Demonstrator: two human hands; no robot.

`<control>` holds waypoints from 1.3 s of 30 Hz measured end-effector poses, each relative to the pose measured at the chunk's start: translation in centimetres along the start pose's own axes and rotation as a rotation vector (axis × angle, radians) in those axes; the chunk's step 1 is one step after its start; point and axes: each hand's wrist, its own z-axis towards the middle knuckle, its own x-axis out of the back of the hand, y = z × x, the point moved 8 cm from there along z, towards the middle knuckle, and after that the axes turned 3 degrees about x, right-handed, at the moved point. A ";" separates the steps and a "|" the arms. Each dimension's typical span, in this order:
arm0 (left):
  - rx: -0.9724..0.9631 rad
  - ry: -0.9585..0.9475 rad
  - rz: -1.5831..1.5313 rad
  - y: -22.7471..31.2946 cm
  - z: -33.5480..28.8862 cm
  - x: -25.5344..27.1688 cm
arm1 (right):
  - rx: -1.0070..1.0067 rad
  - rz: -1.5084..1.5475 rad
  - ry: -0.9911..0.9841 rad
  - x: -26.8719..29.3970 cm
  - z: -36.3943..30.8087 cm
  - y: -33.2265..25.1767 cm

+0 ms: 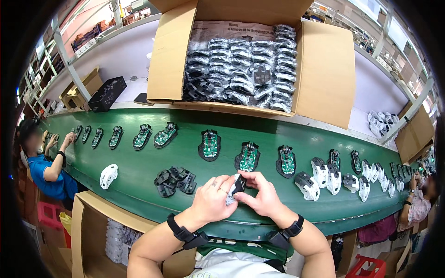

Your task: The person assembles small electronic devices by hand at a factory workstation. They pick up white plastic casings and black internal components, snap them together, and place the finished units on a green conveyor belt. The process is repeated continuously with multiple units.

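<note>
In front of my body, both hands are closed on a white and black mouse top shell [237, 187]. My left hand [212, 198] wraps round its left side and covers much of it. With thumb and fingers, my right hand [263, 197] grips the right edge. Just beyond the hands lies a black mouse base with a green circuit board [249, 156]; similar bases stand in a row along the green table. A pile of black plastic mouse parts [175, 181] rests left of my hands. Farther left is a single white shell [109, 176].
Behind the table stands an open cardboard box [327, 76] of bagged black parts. White and black shells [308, 186] cluster at right. A black bin [107, 95] is at the back left. Co-workers sit at the left [51, 169] and right ends. Another carton [88, 231] stands below left.
</note>
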 end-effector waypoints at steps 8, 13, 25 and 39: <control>0.012 0.010 -0.098 0.4 -0.8 -0.4 | -0.286 0.374 -0.130 -1.2 0.0 2.5; -0.047 0.013 -0.093 0.3 0.0 -0.1 | -0.017 -0.060 0.002 0.1 0.5 -0.5; -0.231 0.280 -0.248 0.8 -0.5 4.0 | 0.417 -0.068 -0.064 0.0 -0.7 -4.0; 0.212 -0.048 0.405 -7.3 0.0 3.3 | 0.031 -1.050 0.470 11.5 -0.3 -1.5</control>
